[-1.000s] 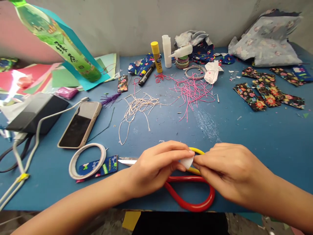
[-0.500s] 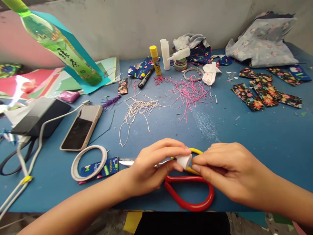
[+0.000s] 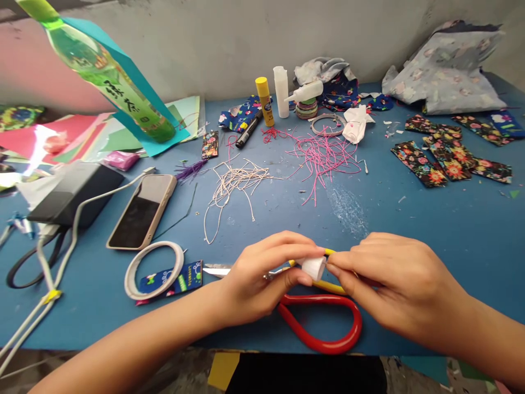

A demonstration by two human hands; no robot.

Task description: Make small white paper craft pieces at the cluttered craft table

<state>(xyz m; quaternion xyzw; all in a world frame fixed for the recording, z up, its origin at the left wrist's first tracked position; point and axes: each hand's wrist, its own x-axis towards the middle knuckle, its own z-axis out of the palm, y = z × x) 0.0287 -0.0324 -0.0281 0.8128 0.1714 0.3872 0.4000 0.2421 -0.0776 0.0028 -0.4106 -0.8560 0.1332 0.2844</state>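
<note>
My left hand [image 3: 262, 276] and my right hand [image 3: 389, 284] meet near the table's front edge. Both pinch a small white piece [image 3: 314, 267] between their fingertips. Under the hands lie scissors with a red handle loop [image 3: 324, 323] and a yellow one [image 3: 334, 285]; their blade tip [image 3: 213, 270] pokes out to the left. A tape ring [image 3: 153, 261] rests on a blue patterned strip [image 3: 172, 279] left of my left hand.
On the blue table [image 3: 430, 219]: a phone [image 3: 143, 210], a black power bank [image 3: 76, 194] with cables, cream strings [image 3: 233, 183], pink strings [image 3: 324, 156], a glue stick [image 3: 263, 99], a marker [image 3: 248, 128], floral fabric strips [image 3: 443, 156], cloth heaps at the back, a green bottle [image 3: 106, 76].
Both hands keep working the white piece between their fingertips, turning it slightly. The view has shifted a little; nothing else on the table has moved.
</note>
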